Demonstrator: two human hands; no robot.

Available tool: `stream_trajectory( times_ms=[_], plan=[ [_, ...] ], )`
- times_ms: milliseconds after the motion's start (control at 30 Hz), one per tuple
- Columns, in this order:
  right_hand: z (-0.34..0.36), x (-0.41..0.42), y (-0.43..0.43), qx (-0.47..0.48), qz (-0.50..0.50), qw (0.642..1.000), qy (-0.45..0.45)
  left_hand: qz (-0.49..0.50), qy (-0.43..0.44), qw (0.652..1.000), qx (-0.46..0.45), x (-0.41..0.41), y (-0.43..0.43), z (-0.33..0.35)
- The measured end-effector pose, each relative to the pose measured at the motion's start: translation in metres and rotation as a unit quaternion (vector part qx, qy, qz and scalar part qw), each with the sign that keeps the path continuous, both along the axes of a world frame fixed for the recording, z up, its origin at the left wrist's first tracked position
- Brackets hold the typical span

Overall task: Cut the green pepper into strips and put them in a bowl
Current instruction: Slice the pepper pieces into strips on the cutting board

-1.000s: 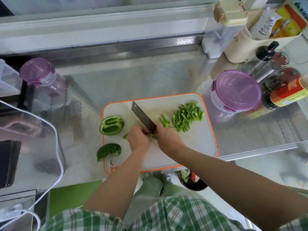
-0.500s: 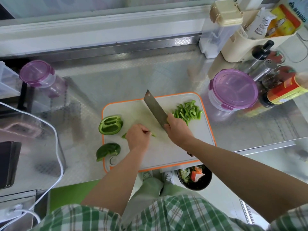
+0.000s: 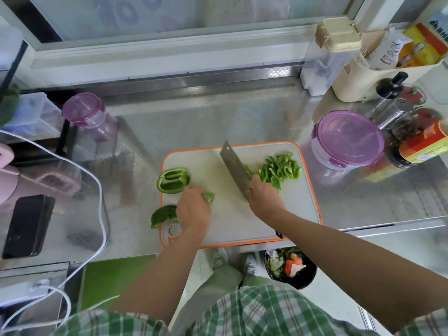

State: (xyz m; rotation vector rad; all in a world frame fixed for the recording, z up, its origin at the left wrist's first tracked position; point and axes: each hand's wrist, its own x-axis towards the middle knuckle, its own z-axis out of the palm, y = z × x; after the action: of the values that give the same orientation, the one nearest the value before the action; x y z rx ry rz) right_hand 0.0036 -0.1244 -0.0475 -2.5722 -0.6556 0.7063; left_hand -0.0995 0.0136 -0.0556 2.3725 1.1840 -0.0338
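A white cutting board [image 3: 300, 204] with an orange rim lies on the steel counter. My right hand [image 3: 263, 201] grips a cleaver [image 3: 234, 167], its blade resting on the board beside a pile of green pepper strips [image 3: 278, 170] at the board's far right. My left hand [image 3: 192, 210] holds a small pepper piece [image 3: 208, 196] at the board's left side. A hollow pepper section [image 3: 172, 180] lies just beyond that hand. Another dark pepper piece [image 3: 163, 215] sits at the board's left edge.
A round container with a purple lid [image 3: 349, 139] stands right of the board, with sauce bottles [image 3: 421, 144] and shakers behind it. A purple-lidded jar [image 3: 87, 115] is at the left, a phone [image 3: 25, 225] and white cable [image 3: 97, 180] nearer. A black waste bowl [image 3: 291, 267] sits below the counter.
My right hand swept the cleaver rightward, pushing cut strips to the pile. My left hand moved left with a small pepper piece toward the hollow section.
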Motion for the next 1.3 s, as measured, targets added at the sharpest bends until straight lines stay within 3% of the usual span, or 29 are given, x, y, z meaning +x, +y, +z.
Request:
stream_trajectory(
  times_ms=[133,367,633,1000,1300],
  plan=[
    [0.006,0.01,-0.013,0.005,-0.032,0.999,-0.009,-0.007,0.059,0.998,0.027,-0.002,-0.004,0.004],
    [0.003,-0.005,-0.016,0.056,0.023,0.998,0.0,-0.04,0.116,0.991,0.055,-0.003,0.001,0.004],
    [0.004,-0.006,-0.015,0.062,0.033,0.997,0.017,-0.05,-0.008,0.997,-0.053,0.009,-0.01,-0.006],
    [0.006,-0.007,-0.016,0.015,0.057,0.998,-0.002,0.039,-0.011,0.979,-0.199,0.023,-0.015,-0.026],
    [0.015,-0.009,-0.004,-0.032,0.1,0.994,-0.038,0.1,-0.076,0.953,-0.274,0.024,-0.014,-0.029]
  ],
)
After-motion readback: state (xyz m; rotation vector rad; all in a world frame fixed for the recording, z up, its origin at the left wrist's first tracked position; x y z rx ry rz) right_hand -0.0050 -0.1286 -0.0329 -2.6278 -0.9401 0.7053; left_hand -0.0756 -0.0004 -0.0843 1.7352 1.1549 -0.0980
